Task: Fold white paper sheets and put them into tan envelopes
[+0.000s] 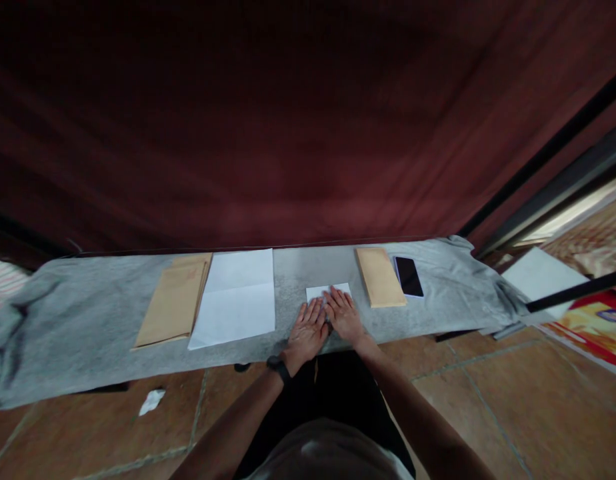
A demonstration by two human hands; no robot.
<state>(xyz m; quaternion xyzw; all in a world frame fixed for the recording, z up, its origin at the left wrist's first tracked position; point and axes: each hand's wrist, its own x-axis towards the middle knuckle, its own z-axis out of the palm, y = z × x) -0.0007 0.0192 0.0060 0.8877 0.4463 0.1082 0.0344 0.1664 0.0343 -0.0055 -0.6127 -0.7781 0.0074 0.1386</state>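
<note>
A small folded white paper (317, 292) lies flat on the grey cloth in front of me, partly covered by my hands. My left hand (308, 328) presses on its near left part, palm down with fingers stretched out. Beside it, my right hand (344, 317) lies flat across the paper's right part, fingers extended, close to the left fingertips. To the left is a larger stack of white sheets (238, 303) with a crease across the middle. Right of my hands lies a stack of brown envelopes (381, 279).
More brown envelopes (173, 300) lie left of the white sheets. A dark-screened phone (409, 277) rests on the grey cloth (88, 320) at the right. A dark red curtain (308, 167) hangs behind the narrow table. A scrap of white paper (152, 401) is on the tiled floor.
</note>
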